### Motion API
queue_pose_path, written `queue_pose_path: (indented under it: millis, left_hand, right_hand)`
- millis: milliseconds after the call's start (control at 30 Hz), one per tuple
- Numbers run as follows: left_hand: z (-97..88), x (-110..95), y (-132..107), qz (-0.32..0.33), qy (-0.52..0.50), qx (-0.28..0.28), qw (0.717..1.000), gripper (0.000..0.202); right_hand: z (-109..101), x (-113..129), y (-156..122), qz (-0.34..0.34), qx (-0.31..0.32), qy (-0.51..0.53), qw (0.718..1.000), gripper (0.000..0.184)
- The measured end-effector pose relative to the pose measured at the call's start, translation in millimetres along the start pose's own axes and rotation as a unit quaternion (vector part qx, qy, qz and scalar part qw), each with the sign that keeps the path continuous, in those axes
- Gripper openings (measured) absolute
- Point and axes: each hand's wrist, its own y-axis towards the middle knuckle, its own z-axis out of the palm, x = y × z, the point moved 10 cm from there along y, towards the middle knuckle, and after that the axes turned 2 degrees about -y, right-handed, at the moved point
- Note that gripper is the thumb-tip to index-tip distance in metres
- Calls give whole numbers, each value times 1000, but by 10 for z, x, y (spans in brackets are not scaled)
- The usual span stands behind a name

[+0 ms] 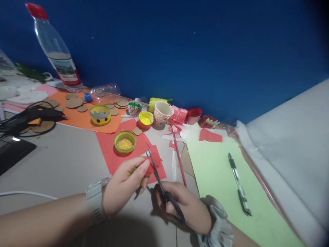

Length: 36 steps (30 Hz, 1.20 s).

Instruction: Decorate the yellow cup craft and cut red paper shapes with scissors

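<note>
My left hand [130,181] pinches a small piece of red paper [151,167] between thumb and fingers. My right hand [183,202] is wrapped round the black handles of a pair of scissors [157,172]. The scissor blades are parted a little and point up beside the red piece; whether they touch it I cannot tell. Beneath both hands lies a red sheet [108,151] on the grey table. A small green and yellow bowl [125,141] stands on that sheet, just beyond my left hand.
Decorated paper cups, including a crown-edged yellow one [100,115], stand along the back. A water bottle [58,55] rises at the left, near cardboard discs [73,102] and a black glue gun [38,115]. A pen [239,185] lies on green paper [213,171] at the right.
</note>
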Motion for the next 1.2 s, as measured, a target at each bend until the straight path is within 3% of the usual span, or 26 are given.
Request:
queue_pose_path:
  millis: [767,1200]
  left_hand:
    - [98,-50,4,1,36,49,998,44]
    - [54,47,-10,-21,-6,26,999,43]
  right_hand:
    - [50,14,-6,-5,23,25,999,63]
    - [27,19,-17,3,1,20,1000,60]
